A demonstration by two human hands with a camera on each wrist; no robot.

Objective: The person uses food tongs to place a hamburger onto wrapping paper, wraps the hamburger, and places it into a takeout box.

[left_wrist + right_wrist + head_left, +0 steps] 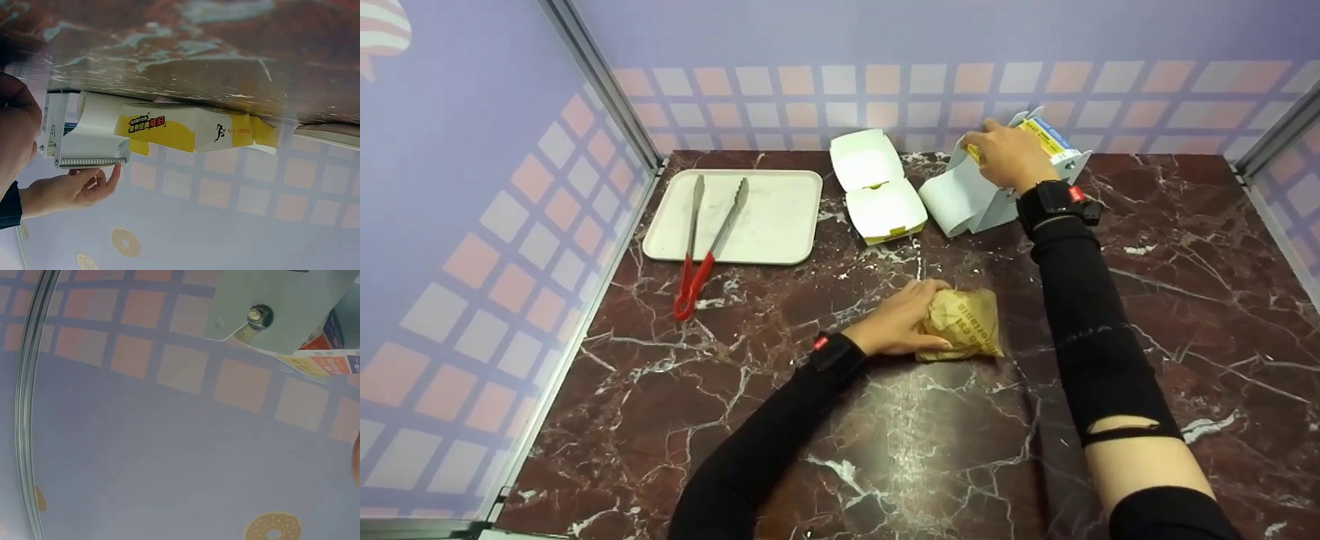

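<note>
A packet wrapped in printed yellow-brown paper lies on the marbled table. My left hand grips its left side, the thumb at the near edge and the fingers at the far edge. Farther back on the right, my right hand rests over a metal label dispenser with a yellow-and-blue roll. In the left wrist view, the curved fingers of the right hand touch the coiled bar of the dispenser. Whether they pinch a label cannot be seen. A dispenser side plate shows in the right wrist view.
An open clamshell box, white inside and yellow outside, stands left of the dispenser. Red-handled tongs lie across a cream tray at the back left. White backing strip curls from the dispenser. Tiled-pattern walls enclose the table.
</note>
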